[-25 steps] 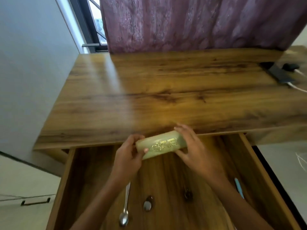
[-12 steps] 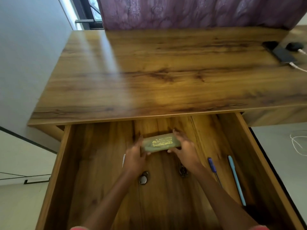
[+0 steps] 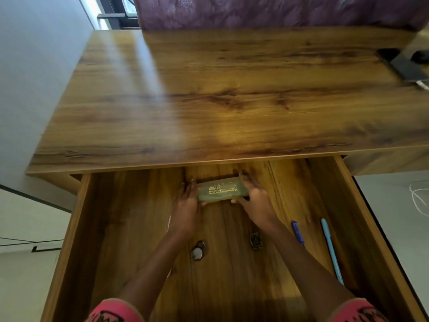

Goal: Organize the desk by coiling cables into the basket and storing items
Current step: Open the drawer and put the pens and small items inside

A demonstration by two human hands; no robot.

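Lying flat in the drawer (image 3: 130, 228), the green case (image 3: 221, 190) ran left to right. Left hand (image 3: 186, 206) and right hand (image 3: 256, 201) each held one end in a loose grip.

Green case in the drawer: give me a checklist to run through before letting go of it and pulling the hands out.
1. Green case inside the open drawer: ok.
2. Left hand and right hand each at one end of it: ok.
3. Case resting flat on the drawer floor: cannot tell.
4. Case apart from the padlock and dark clip: ok.
5. Blue pens off to the right, out of the way: ok.
6. Room behind the case, under the desktop: cannot tell.
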